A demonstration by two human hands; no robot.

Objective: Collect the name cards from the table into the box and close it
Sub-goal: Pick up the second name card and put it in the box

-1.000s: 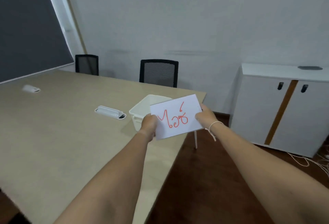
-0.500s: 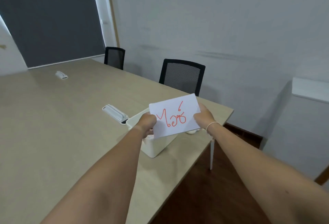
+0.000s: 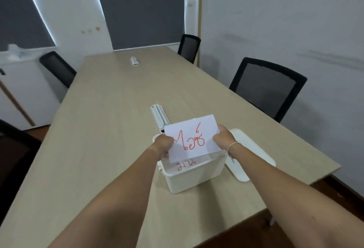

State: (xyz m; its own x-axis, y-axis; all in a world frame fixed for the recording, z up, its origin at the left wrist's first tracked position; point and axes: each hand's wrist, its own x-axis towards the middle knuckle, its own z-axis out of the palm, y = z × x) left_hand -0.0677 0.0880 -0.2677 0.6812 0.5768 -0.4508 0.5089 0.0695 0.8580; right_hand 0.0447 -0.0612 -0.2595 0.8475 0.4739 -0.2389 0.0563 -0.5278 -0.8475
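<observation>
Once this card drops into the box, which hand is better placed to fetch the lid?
Right. The lid lies on the table just right of the box, beside the right hand. The left hand holds the card on the box's far side.

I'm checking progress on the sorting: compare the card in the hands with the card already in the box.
The held card is above the box, pinched by the left hand and right hand; the card inside lies untouched in it. The held card shows fully, the card inside only partly. Both are white with red handwriting.
</observation>
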